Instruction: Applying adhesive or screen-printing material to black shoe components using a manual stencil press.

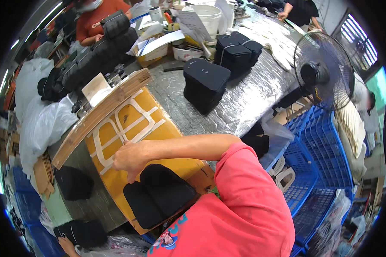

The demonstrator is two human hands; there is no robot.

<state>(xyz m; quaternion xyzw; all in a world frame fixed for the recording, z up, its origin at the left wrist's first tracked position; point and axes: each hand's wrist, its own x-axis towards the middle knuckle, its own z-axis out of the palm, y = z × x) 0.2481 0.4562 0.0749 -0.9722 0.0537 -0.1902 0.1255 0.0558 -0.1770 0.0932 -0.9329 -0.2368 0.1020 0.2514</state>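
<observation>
My right hand (131, 159) reaches leftward over a yellow board (167, 132). Its fingers bend down close together, and a fingertip comes to the edge of a black fabric piece (158, 195) with a crease across it. Whatever those fingers hold is hidden beneath the hand. Pale strips (138, 105) shaped as rounded outlines are fixed on the board beside the hand. At the lower left, my left hand (67, 246) grips the edge of several dark fabric pieces (83, 233), with most of its fingers out of sight.
A curved wooden bar (103, 115) spans the board's far side. Black stacks (206, 83) stand on the silvery table (244, 100). A fan (324, 70) and blue crates (321, 141) are at right. Beyond the table, a person in orange (94, 21) handles black bundles (94, 53).
</observation>
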